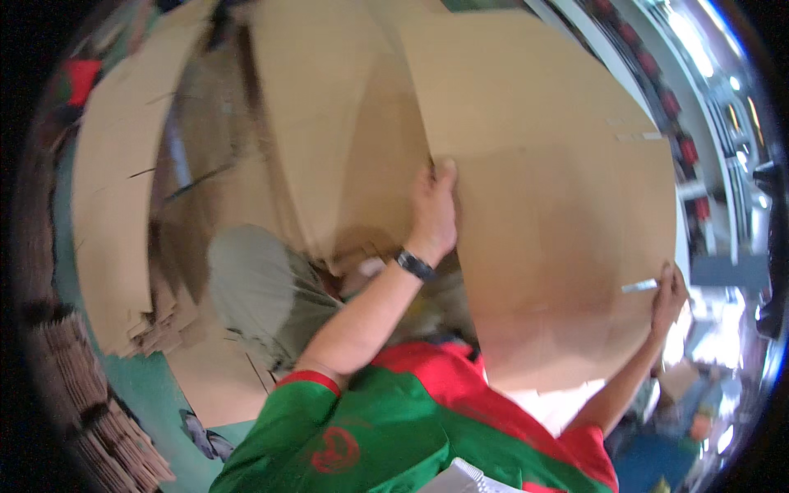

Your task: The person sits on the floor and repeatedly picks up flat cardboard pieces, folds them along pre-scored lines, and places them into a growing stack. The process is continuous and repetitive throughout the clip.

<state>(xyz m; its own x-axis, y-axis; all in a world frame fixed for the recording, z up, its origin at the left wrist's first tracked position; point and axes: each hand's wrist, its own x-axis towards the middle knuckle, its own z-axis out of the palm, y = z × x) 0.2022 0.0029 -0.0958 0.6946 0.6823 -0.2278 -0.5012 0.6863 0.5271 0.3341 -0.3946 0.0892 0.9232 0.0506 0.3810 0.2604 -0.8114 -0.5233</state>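
A large flat brown cardboard sheet stretches across the right half of the view, tilted up in front of me. My left hand, with a dark band on its wrist, is closed on the sheet's left edge, thumb upward. My right hand pinches the opposite edge lower down. Beside its fingers shows a narrow pale strip; I cannot tell if it is a slot or a separate thing. Another cardboard sheet lies left of the held one, partly hidden behind it.
Stacked cardboard sheets stand at the left above a green floor. Bundled cardboard is piled at the lower left. My bent knee is among the sheets. Bright shelving or machinery lines the right side, blurred.
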